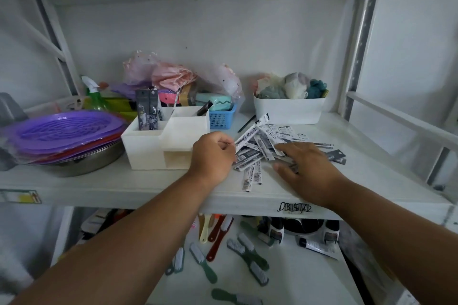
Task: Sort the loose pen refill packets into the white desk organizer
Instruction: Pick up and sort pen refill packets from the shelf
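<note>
A white desk organizer [146, 148] with several compartments stands on the white shelf; a few dark packets stand upright in its back left compartment [146, 112]. To its right lies a loose pile of black-and-white pen refill packets [269, 136]. My left hand [213, 156] is curled beside the organizer and pinches a bundle of packets [247, 136] that fans up to the right. My right hand [307, 168] lies flat over the pile, fingers spread and pointing left, touching the packets beneath it.
Purple and red plastic trays sit on a steel basin [84, 166] at the left. Behind stand a green spray bottle [95, 96], a small blue basket [221, 119] and a white bin [288, 111] of cloths. Brushes [247, 252] lie on the lower shelf.
</note>
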